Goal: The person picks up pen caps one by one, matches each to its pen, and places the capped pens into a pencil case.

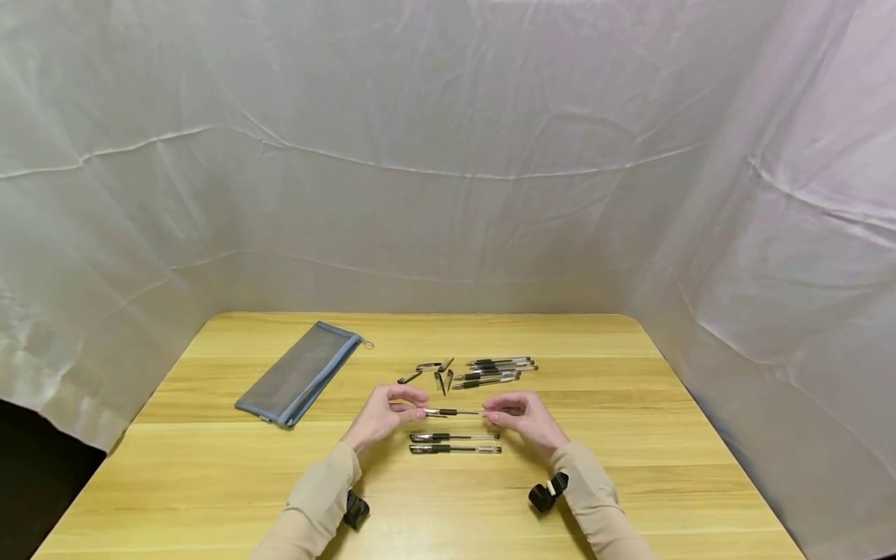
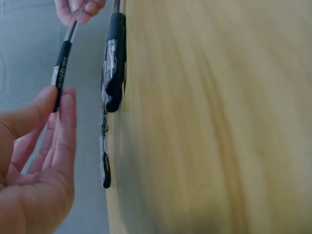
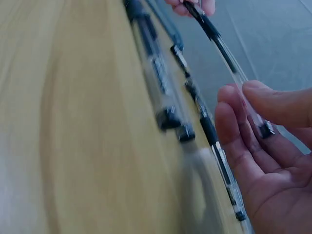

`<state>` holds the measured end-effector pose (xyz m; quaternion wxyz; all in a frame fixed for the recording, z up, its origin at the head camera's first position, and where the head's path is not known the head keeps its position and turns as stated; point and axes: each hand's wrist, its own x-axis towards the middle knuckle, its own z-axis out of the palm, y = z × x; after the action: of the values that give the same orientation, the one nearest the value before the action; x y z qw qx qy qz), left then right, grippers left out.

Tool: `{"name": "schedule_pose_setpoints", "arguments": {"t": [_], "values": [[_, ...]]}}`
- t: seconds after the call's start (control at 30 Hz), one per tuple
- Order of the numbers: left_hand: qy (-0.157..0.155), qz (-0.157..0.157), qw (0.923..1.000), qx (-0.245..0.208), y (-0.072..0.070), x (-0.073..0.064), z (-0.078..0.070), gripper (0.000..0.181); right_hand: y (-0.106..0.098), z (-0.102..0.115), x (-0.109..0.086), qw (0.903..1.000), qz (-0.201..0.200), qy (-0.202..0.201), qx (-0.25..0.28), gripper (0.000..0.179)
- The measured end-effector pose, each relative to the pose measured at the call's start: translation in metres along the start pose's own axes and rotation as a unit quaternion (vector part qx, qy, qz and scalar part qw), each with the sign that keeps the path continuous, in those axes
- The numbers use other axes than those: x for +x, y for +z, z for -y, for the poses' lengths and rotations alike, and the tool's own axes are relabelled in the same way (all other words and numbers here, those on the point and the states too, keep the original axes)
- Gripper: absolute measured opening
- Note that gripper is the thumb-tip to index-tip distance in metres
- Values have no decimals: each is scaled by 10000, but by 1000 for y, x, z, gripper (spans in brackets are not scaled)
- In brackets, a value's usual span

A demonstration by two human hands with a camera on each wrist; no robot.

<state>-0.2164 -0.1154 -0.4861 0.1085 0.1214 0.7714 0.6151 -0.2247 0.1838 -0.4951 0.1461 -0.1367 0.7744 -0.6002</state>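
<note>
A clear-barrelled pen with a black grip (image 1: 451, 411) is held level above the table between both hands. My left hand (image 1: 387, 418) pinches its capped end between thumb and fingertips. At the other end, my right hand (image 1: 523, 418) grips the clear barrel with thumb and fingers, and the black end plug (image 3: 266, 129) shows in the right wrist view. Nearer the front, two capped pens (image 1: 453, 437) lie side by side on the table, below the held one. Beyond the hands are several uncapped pens (image 1: 497, 375) and a cluster of loose pen caps (image 1: 428, 367).
To the left lies a grey mesh pencil pouch (image 1: 301, 373) with blue edging and a zip ring at its far corner. The wooden table (image 1: 602, 373) has white-grey cloth (image 1: 448, 233) hanging behind it and along its sides. Each wrist wears a small black camera.
</note>
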Motion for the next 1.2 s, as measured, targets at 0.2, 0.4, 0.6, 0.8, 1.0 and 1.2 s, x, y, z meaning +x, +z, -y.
{"name": "schedule_pose_setpoints", "arguments": {"t": [0.2,0.4,0.6,0.8,1.0,1.2], "values": [[61,-120,9966,809,1,2,0,31,0,0,2,9920,-219,-361,-1188,21],[34,-240,9898,1405,3,3,1,26,3,-2,4,9765,-245,-693,-2024,10],[-88,-225,9899,1400,5,1,0,23,4,-4,7,9650,-205,-919,-2447,7],[-157,-297,9882,1493,6,3,1,23,6,-6,8,9587,-237,-910,-2683,7],[-206,-295,9877,1525,7,2,3,22,7,-5,7,9576,-251,-895,-2728,6],[-176,-295,9878,1518,7,2,4,22,7,-4,8,9600,-262,-824,-2664,6]]}}
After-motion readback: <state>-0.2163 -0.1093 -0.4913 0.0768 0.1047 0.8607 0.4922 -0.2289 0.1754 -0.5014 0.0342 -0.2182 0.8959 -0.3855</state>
